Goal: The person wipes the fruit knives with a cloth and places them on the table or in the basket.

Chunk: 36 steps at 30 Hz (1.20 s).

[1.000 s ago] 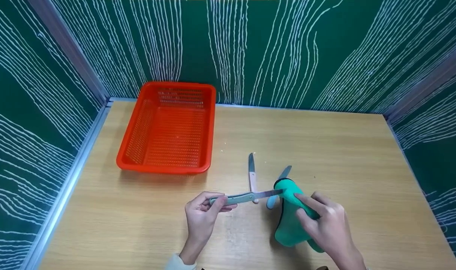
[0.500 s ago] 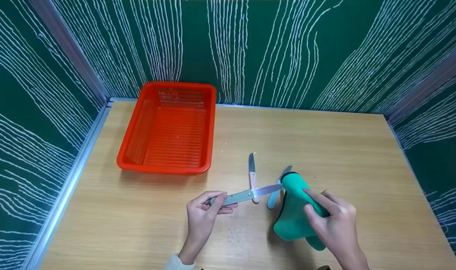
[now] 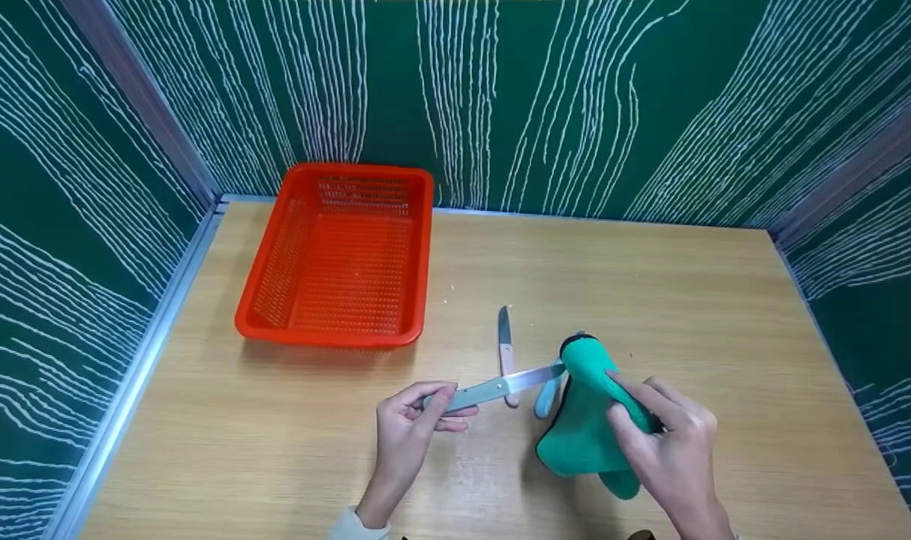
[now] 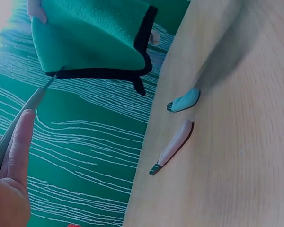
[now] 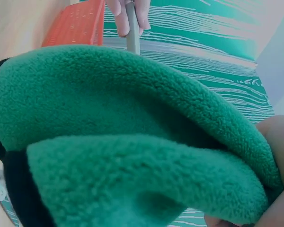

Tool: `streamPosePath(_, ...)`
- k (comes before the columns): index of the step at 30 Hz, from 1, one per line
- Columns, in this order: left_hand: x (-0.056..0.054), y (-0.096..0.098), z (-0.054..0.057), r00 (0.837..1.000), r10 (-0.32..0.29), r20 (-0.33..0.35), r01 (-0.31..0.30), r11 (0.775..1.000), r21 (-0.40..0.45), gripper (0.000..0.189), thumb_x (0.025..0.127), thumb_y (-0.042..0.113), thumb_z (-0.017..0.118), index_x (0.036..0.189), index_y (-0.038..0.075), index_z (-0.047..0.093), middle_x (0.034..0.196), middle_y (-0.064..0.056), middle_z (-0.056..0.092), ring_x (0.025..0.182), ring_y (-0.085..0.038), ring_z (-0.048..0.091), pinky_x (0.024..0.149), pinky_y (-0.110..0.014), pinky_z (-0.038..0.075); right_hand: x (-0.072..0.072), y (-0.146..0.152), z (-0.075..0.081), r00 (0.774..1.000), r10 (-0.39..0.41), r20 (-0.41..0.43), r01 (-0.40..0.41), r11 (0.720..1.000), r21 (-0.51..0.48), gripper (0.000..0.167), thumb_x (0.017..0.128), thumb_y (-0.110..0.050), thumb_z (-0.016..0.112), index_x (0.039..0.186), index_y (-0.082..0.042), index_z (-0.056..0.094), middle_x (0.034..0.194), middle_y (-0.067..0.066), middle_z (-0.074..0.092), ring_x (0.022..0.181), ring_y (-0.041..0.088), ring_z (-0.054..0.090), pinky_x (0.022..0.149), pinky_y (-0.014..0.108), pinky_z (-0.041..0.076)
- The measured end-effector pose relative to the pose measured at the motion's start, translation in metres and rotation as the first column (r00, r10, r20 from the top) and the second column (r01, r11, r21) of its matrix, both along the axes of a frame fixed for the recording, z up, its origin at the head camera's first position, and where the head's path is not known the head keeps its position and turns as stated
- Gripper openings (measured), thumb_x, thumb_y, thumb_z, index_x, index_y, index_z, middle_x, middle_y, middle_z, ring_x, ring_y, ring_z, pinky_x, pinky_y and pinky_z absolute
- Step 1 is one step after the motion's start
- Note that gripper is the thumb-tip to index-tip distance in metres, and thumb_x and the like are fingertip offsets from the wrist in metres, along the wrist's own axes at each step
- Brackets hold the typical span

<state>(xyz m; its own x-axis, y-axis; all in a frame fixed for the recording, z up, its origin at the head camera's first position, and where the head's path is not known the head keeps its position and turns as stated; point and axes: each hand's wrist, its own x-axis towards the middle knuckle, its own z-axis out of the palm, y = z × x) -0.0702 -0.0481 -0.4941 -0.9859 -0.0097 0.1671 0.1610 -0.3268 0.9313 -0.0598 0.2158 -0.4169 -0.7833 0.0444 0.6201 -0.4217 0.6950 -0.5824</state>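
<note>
A sage-handled, silver-bladed knife [image 3: 484, 391] is pointing right, axis slightly aslant, left hand [image 3: 404, 429] pinching it, right hand [image 3: 671, 446] gripping green cloth [image 3: 592, 427].

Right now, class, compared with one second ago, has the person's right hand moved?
Yes: in the head view, the right hand has shifted slightly rightward, away from the red basket.

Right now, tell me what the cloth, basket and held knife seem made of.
Cloth: probably fleece or microfiber, matte, given its fuzzy pile.
Basket: likely molded plastic, slightly glossy, judging by its uniform red and regular slots.
Knife: blade probably steel, from its sheen; handle matte, perhaps plastic.
</note>
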Motion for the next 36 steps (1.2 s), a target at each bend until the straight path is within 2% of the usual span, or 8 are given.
streamPosePath(6, 0.000, 0.001, 0.002, 1.000, -0.009, -0.009, 0.009, 1.000, -0.001, 0.022, 0.092, 0.011, 0.063, 0.100, -0.010, 0.065, 0.086, -0.023, 0.069, 0.072, -0.036, 0.069, 0.059, -0.044, 0.058, 0.000, -0.006, 0.007, 0.998, -0.020, -0.058, 0.017, 0.999, -0.041, 0.027, 0.067, 0.012, 0.067, 0.090, 0.000, 0.075, 0.062, 0.001, 0.054, 0.049, 0.005, 0.043, 0.043, 0.012, 0.035)
streamPosePath(10, 0.000, 0.001, 0.002, 1.000, -0.007, 0.008, 0.007, 1.000, -0.016, 0.022, 0.091, 0.013, 0.063, 0.100, -0.008, 0.066, 0.086, -0.021, 0.070, 0.072, -0.035, 0.069, 0.059, -0.043, 0.058, 0.001, -0.015, 0.007, 0.989, 0.070, -0.128, -0.073, 0.997, -0.018, 0.028, 0.064, 0.011, 0.066, 0.089, 0.001, 0.075, 0.062, 0.001, 0.054, 0.048, 0.004, 0.042, 0.041, 0.013, 0.033)
streamPosePath(13, 0.001, 0.002, 0.001, 1.000, 0.000, 0.004, 0.000, 1.000, -0.021, 0.021, 0.091, 0.011, 0.063, 0.100, -0.008, 0.067, 0.086, -0.021, 0.070, 0.072, -0.034, 0.070, 0.059, -0.043, 0.058, 0.001, -0.023, 0.003, 0.981, 0.144, -0.131, -0.144, 0.989, 0.011, 0.031, 0.064, 0.010, 0.065, 0.091, -0.001, 0.075, 0.066, -0.001, 0.055, 0.049, 0.004, 0.042, 0.040, 0.012, 0.033)
streamPosePath(17, 0.001, 0.002, 0.002, 1.000, 0.009, -0.008, -0.009, 1.000, -0.028, 0.020, 0.091, 0.008, 0.063, 0.101, -0.008, 0.067, 0.087, -0.021, 0.070, 0.072, -0.034, 0.070, 0.059, -0.042, 0.058, 0.002, -0.033, -0.002, 0.975, 0.207, -0.074, -0.206, 0.978, 0.031, 0.035, 0.065, 0.011, 0.067, 0.096, -0.004, 0.075, 0.072, -0.004, 0.058, 0.052, 0.004, 0.044, 0.041, 0.012, 0.036)
streamPosePath(22, 0.002, 0.002, 0.003, 1.000, 0.015, 0.023, -0.014, 0.999, -0.034, 0.021, 0.091, 0.011, 0.064, 0.101, -0.007, 0.068, 0.088, -0.019, 0.071, 0.073, -0.034, 0.070, 0.061, -0.042, 0.058, 0.002, -0.044, -0.008, 0.959, 0.283, 0.031, -0.284, 0.957, 0.052, 0.036, 0.069, 0.008, 0.069, 0.102, -0.005, 0.074, 0.076, -0.004, 0.058, 0.058, 0.006, 0.048, 0.046, 0.013, 0.044)
streamPosePath(25, 0.002, 0.002, 0.003, 0.999, 0.007, 0.044, -0.006, 1.000, -0.027, 0.021, 0.090, 0.012, 0.065, 0.101, -0.006, 0.068, 0.089, -0.019, 0.070, 0.073, -0.034, 0.070, 0.062, -0.042, 0.058, 0.002, -0.048, -0.010, 0.951, 0.297, 0.086, -0.303, 0.949, 0.080, 0.034, 0.071, 0.005, 0.070, 0.103, -0.006, 0.074, 0.077, -0.005, 0.056, 0.061, 0.006, 0.048, 0.048, 0.014, 0.046)
streamPosePath(29, 0.002, 0.002, 0.002, 0.999, -0.019, 0.046, 0.020, 1.000, -0.009, 0.023, 0.091, 0.014, 0.064, 0.101, -0.007, 0.068, 0.088, -0.021, 0.070, 0.073, -0.035, 0.069, 0.063, -0.043, 0.058, 0.002, -0.052, -0.012, 0.954, 0.266, 0.141, -0.289, 0.940, 0.181, 0.034, 0.071, 0.001, 0.073, 0.103, -0.008, 0.074, 0.077, -0.007, 0.053, 0.064, 0.005, 0.047, 0.049, 0.013, 0.047)
streamPosePath(36, 0.003, 0.002, 0.000, 0.997, -0.045, 0.061, 0.044, 0.999, 0.016, 0.025, 0.091, 0.013, 0.064, 0.102, -0.009, 0.067, 0.085, -0.023, 0.070, 0.072, -0.037, 0.069, 0.063, -0.044, 0.058, 0.003, -0.052, -0.012, 0.949, 0.179, 0.259, -0.264, 0.899, 0.349, 0.033, 0.072, -0.009, 0.078, 0.105, -0.012, 0.074, 0.081, -0.002, 0.056, 0.065, 0.010, 0.052, 0.059, 0.019, 0.051)
